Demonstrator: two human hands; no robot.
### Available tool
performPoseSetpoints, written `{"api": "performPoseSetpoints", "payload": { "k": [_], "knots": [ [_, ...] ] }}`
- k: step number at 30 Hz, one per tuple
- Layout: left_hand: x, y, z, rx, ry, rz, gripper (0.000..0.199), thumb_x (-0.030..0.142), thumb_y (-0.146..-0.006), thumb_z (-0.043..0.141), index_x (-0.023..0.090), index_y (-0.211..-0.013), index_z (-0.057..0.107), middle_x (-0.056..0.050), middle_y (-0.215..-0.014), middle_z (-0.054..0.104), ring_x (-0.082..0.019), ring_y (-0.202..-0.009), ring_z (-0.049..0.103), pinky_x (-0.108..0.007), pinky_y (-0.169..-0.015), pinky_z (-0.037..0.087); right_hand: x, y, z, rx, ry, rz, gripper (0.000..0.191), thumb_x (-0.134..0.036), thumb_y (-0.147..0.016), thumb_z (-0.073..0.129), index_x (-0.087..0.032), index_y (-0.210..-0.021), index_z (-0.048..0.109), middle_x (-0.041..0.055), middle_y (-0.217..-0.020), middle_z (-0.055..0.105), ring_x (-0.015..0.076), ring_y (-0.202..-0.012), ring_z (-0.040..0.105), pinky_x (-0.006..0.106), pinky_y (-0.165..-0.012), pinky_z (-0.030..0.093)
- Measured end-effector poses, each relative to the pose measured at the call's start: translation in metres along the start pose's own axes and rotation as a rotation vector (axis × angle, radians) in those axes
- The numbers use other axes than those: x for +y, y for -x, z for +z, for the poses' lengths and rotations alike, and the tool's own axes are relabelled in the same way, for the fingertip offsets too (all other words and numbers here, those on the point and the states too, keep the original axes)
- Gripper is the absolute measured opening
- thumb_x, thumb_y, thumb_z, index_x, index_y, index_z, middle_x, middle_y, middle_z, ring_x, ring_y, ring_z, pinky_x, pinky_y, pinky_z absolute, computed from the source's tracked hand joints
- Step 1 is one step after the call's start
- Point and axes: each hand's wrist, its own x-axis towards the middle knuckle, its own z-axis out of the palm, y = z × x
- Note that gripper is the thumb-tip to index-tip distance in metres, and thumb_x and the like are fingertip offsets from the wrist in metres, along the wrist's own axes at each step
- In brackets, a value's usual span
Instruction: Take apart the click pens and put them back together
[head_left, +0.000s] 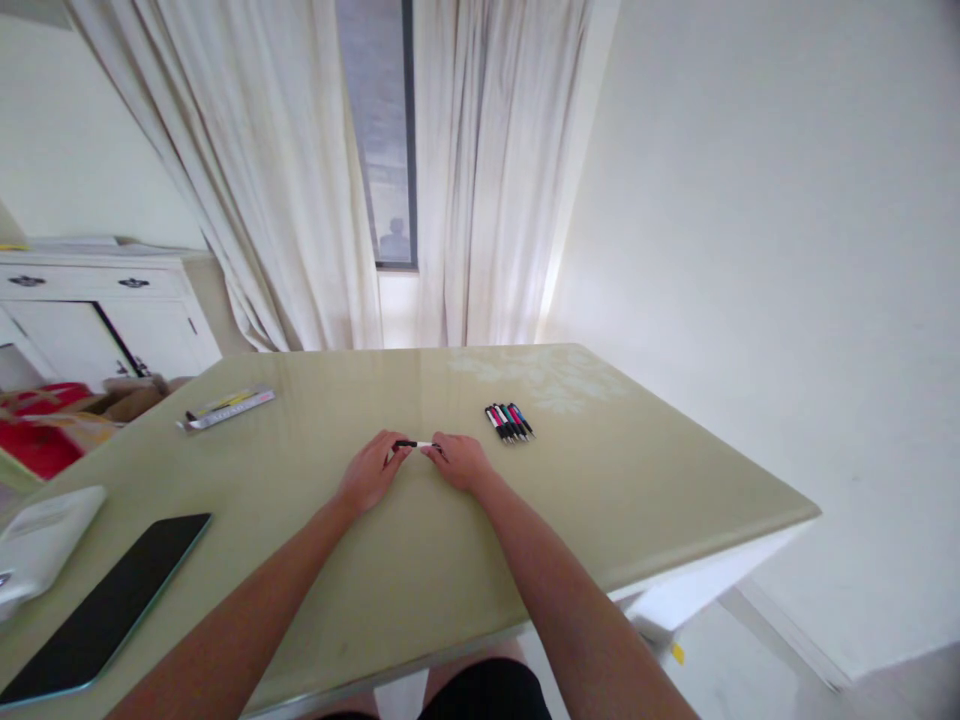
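Observation:
A black and white pen (421, 444) lies crosswise between my two hands, just above the table's middle. My left hand (373, 470) pinches its black end between thumb and fingers. The other end is held by my right hand (459, 461), whose fingers are closed round it and partly hide it. To the right of my right hand, several pens (510, 423) in pink, black, teal and blue lie side by side in a tight row, untouched.
The pale green table (645, 480) bears a clear pen packet (229, 406) at the back left. A black tablet (109, 605) and a white case (46, 540) lie at the left edge. Curtains and a wall stand behind and to the right.

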Motion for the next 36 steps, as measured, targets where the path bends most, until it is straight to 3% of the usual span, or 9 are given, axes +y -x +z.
{"api": "performPoseSetpoints", "payload": {
  "k": [3, 7, 12, 16, 20, 24, 29, 32, 36],
  "knots": [
    [-0.0010, 0.0007, 0.0029, -0.009, -0.016, 0.043, 0.033, 0.045, -0.102, 0.044, 0.023, -0.121, 0.059, -0.007, -0.112, 0.067, -0.023, -0.095, 0.064, -0.037, -0.088, 0.050, -0.0012, 0.0004, -0.0005, 0.007, 0.030, 0.026, 0.054, -0.061, -0.105, 0.032, -0.020, -0.109, 0.067, 0.0108, -0.102, 0.076, 0.0234, -0.093, 0.070, 0.029, -0.077, 0.043],
    [-0.0031, -0.0008, 0.0071, -0.046, -0.062, 0.089, 0.034, 0.042, -0.105, 0.034, 0.023, -0.096, 0.061, -0.005, -0.097, 0.065, -0.023, -0.092, 0.063, -0.038, -0.086, 0.050, -0.0007, -0.0006, 0.0007, 0.001, 0.052, 0.037, 0.060, -0.068, -0.101, 0.034, -0.020, -0.103, 0.069, 0.0119, -0.097, 0.076, 0.0241, -0.090, 0.071, 0.030, -0.075, 0.043],
    [-0.0040, -0.0024, 0.0084, -0.031, -0.075, 0.042, 0.031, 0.046, -0.102, 0.040, 0.022, -0.105, 0.059, -0.006, -0.104, 0.063, -0.023, -0.090, 0.063, -0.038, -0.082, 0.051, -0.0009, -0.0013, 0.0013, 0.007, 0.060, 0.076, 0.062, -0.069, -0.100, 0.034, -0.020, -0.102, 0.073, 0.0125, -0.097, 0.077, 0.0242, -0.089, 0.071, 0.030, -0.076, 0.044],
    [-0.0017, -0.0023, 0.0074, -0.074, -0.090, 0.045, 0.034, 0.043, -0.104, 0.034, 0.022, -0.091, 0.058, -0.005, -0.094, 0.062, -0.022, -0.090, 0.061, -0.036, -0.085, 0.049, -0.0017, -0.0004, 0.0009, 0.016, 0.073, 0.105, 0.069, -0.073, -0.098, 0.032, -0.020, -0.099, 0.075, 0.0146, -0.097, 0.077, 0.0257, -0.090, 0.072, 0.031, -0.076, 0.045],
    [0.0011, -0.0017, 0.0059, -0.109, -0.107, -0.004, 0.031, 0.045, -0.104, 0.035, 0.023, -0.101, 0.056, -0.006, -0.102, 0.063, -0.021, -0.090, 0.062, -0.034, -0.084, 0.047, -0.0019, 0.0006, 0.0006, 0.041, 0.072, 0.146, 0.071, -0.074, -0.098, 0.032, -0.019, -0.099, 0.076, 0.0158, -0.096, 0.077, 0.0266, -0.089, 0.072, 0.031, -0.076, 0.046],
    [0.0019, -0.0009, 0.0048, -0.134, -0.126, -0.024, 0.036, 0.043, -0.106, 0.028, 0.023, -0.091, 0.054, -0.005, -0.094, 0.062, -0.022, -0.087, 0.061, -0.033, -0.080, 0.045, -0.0017, 0.0017, 0.0004, 0.047, 0.058, 0.129, 0.067, -0.075, -0.096, 0.037, -0.019, -0.095, 0.075, 0.0137, -0.093, 0.077, 0.0259, -0.089, 0.072, 0.030, -0.074, 0.044],
    [0.0016, -0.0004, 0.0040, -0.141, -0.124, -0.049, 0.032, 0.045, -0.105, 0.031, 0.024, -0.099, 0.054, -0.003, -0.093, 0.065, -0.021, -0.084, 0.062, -0.032, -0.077, 0.044, -0.0003, 0.0030, 0.0017, 0.050, 0.032, 0.114, 0.060, -0.072, -0.095, 0.044, -0.020, -0.095, 0.074, 0.0096, -0.090, 0.077, 0.0235, -0.088, 0.072, 0.028, -0.073, 0.043],
    [0.0017, -0.0012, 0.0043, -0.159, -0.141, -0.061, 0.036, 0.041, -0.105, 0.030, 0.023, -0.089, 0.056, -0.005, -0.093, 0.066, -0.022, -0.089, 0.063, -0.033, -0.080, 0.044, 0.0005, 0.0037, 0.0029, 0.049, 0.046, 0.095, 0.063, -0.075, -0.094, 0.042, -0.020, -0.091, 0.074, 0.0101, -0.090, 0.077, 0.0243, -0.086, 0.072, 0.029, -0.072, 0.043],
    [0.0028, -0.0016, 0.0039, -0.173, -0.163, -0.115, 0.046, 0.045, -0.106, 0.025, 0.023, -0.079, 0.056, -0.006, -0.081, 0.066, -0.023, -0.078, 0.063, -0.033, -0.072, 0.042, 0.0006, 0.0049, 0.0036, 0.038, 0.058, 0.092, 0.065, -0.076, -0.093, 0.041, -0.021, -0.090, 0.075, 0.0105, -0.088, 0.077, 0.0247, -0.086, 0.072, 0.030, -0.072, 0.044]
  ]
}}
